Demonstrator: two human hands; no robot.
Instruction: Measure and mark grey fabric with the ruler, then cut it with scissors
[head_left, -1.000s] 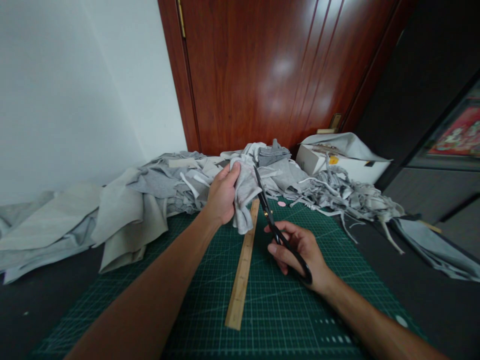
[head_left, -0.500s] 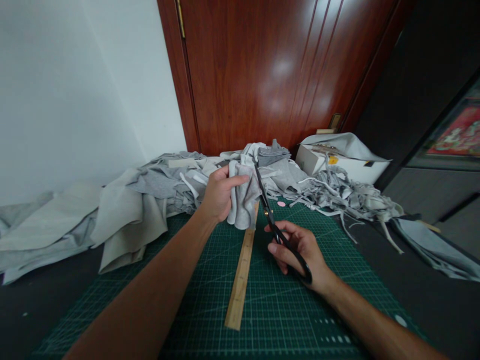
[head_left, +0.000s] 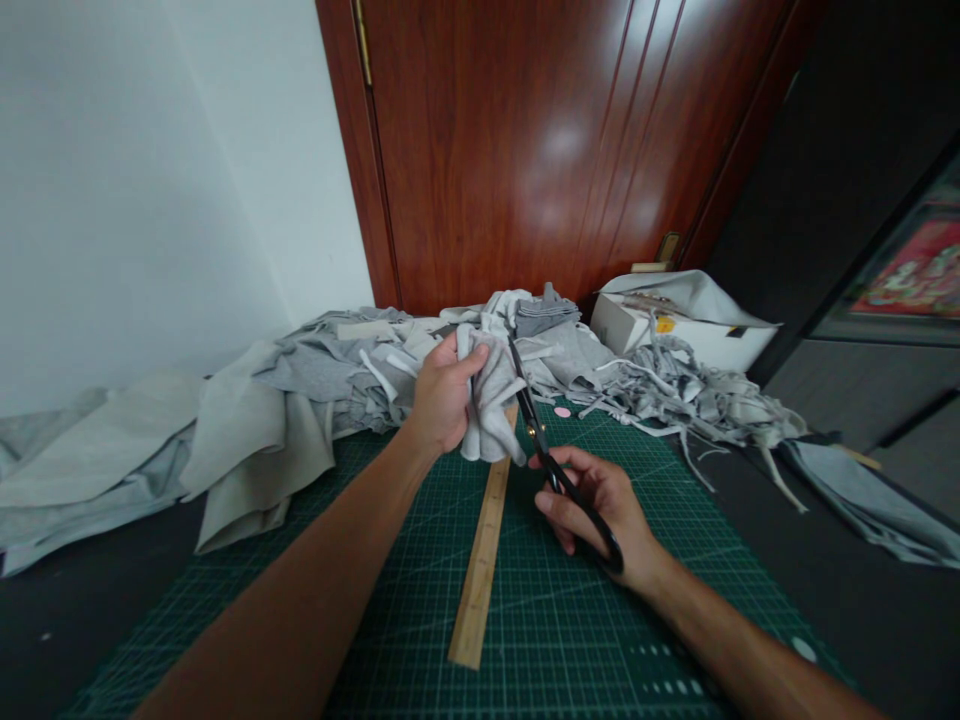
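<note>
In my left hand [head_left: 444, 395] a piece of light grey fabric [head_left: 491, 400] is gripped, with the thumb lying on top and the cloth hanging in loose folds. My right hand [head_left: 592, 500] holds black-handled scissors [head_left: 536, 430], their blades pointing away from me along the right edge of the fabric. The blades look close together, and whether cloth lies between them is hard to tell. Beneath the hands a wooden ruler [head_left: 480, 570] rests lengthwise on a green cutting mat [head_left: 600, 650]; the fabric covers part of its far end.
Heaped grey and white cloth [head_left: 322, 360] runs along the back and left. Thin fabric strips [head_left: 690, 390] lie tangled at the right, before a white box [head_left: 697, 335]. A wooden door [head_left: 510, 150] stands behind. On the mat is a small pink disc [head_left: 562, 412].
The fabric in my left hand has shifted and its folds have bunched differently, with the lower right edge swinging outward. Both hands and the scissors stay nearly in place.
</note>
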